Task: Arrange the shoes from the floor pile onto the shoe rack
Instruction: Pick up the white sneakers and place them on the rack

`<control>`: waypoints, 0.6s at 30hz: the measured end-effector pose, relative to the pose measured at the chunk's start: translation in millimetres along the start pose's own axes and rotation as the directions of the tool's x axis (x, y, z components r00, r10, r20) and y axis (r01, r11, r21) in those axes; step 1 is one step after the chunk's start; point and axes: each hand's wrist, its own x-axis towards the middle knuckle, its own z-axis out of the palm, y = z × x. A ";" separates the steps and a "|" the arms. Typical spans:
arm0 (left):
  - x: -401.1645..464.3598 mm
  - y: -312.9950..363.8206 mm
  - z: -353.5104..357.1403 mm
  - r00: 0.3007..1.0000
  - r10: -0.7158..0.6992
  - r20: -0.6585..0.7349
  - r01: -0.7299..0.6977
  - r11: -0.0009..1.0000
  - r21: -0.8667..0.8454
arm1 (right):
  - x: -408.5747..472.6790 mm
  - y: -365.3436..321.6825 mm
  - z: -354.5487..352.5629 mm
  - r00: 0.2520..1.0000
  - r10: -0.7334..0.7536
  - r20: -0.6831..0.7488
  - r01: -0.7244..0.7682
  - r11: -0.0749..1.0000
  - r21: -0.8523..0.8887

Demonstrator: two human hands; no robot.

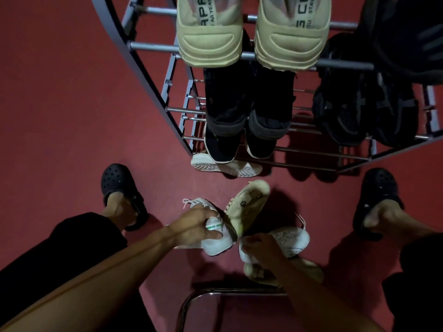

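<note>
Single view, head-worn wide-angle camera, looking steeply down from above. Faces forward toward shoe rack (153, 75), whose rails fill upper half and bow outward from lens distortion. Red floor (60, 104) spans rest of frame. Close range: both forearms enter from bottom edge, left hand (194, 226) and right hand (261, 248) near lower centre. Wearer's feet in black clogs (119, 185) at left and right edges. No second view to share.

Chrome tube frame (191, 300); red floor (60, 116)
</note>
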 end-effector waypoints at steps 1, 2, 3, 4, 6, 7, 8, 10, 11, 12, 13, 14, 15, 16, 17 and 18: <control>-1.4 3.7 -1.1 1.000 -0.001 0.017 0.002 0.999 -0.034 | 2.1 5.7 -4.1 1.000 0.012 -0.011 -0.012 1.000 -0.006; -2.6 6.6 -1.8 0.999 0.006 0.049 -0.003 0.998 -0.061 | 3.2 10.2 -9.3 1.000 0.015 -0.018 -0.015 1.000 -0.013; -2.2 8.9 -2.0 0.998 0.025 0.054 -0.022 0.998 -0.061 | -2.5 6.8 -16.4 0.999 0.023 -0.027 -0.024 0.999 -0.025; -1.4 11.1 -1.9 0.998 0.025 0.051 -0.024 0.999 -0.025 | -9.5 3.6 -25.2 0.999 0.030 -0.020 -0.031 0.998 -0.049; 0.5 16.3 -2.3 0.998 0.015 0.054 -0.017 1.000 0.026 | -22.0 -1.2 -41.3 0.997 -0.003 -0.071 -0.006 0.992 -0.127; 1.3 20.6 -3.1 0.999 0.023 0.047 -0.025 0.998 0.052 | -29.1 -8.9 -51.5 0.998 -0.022 -0.062 0.013 0.990 -0.144; 2.0 27.9 -3.9 0.999 0.044 0.031 -0.046 0.996 0.075 | -30.4 -13.9 -61.1 0.995 -0.075 -0.062 0.062 0.981 -0.185; 3.5 42.1 -3.7 0.995 0.097 -0.032 -0.091 0.985 0.150 | -41.3 -28.6 -81.3 0.977 -0.197 -0.076 0.172 0.951 -0.257; 4.6 46.9 -2.6 0.991 0.119 -0.064 -0.106 0.978 0.181 | -47.9 -33.4 -88.3 0.961 -0.272 -0.055 0.244 0.923 -0.296; 5.9 50.1 -0.6 0.989 0.125 -0.085 -0.106 0.975 0.193 | -48.9 -34.2 -93.2 0.943 -0.332 -0.019 0.304 0.883 -0.356; 6.5 53.5 1.0 0.987 0.128 -0.099 -0.106 0.975 0.196 | -52.2 -38.3 -96.5 0.932 -0.361 0.036 0.340 0.833 -0.437; 7.5 55.0 2.4 0.987 0.126 -0.103 -0.103 0.973 0.205 | -53.8 -41.1 -97.5 0.915 -0.400 0.056 0.372 0.781 -0.502; 8.0 57.5 3.5 0.986 0.134 -0.103 -0.108 0.967 0.231 | -54.9 -44.2 -99.9 0.907 -0.418 0.049 0.380 0.766 -0.519; 8.4 59.4 4.7 0.985 0.142 -0.096 -0.113 0.958 0.263 | -56.1 -47.2 -101.4 0.906 -0.422 0.032 0.384 0.788 -0.481; 8.9 61.1 5.6 0.984 0.151 -0.099 -0.116 0.950 0.291 | -52.6 -46.0 -103.4 0.901 -0.434 0.026 0.393 0.788 -0.473; 10.0 61.7 5.8 0.981 0.157 -0.114 -0.114 0.941 0.318 | -44.0 -42.2 -103.9 0.886 -0.463 0.026 0.418 0.772 -0.479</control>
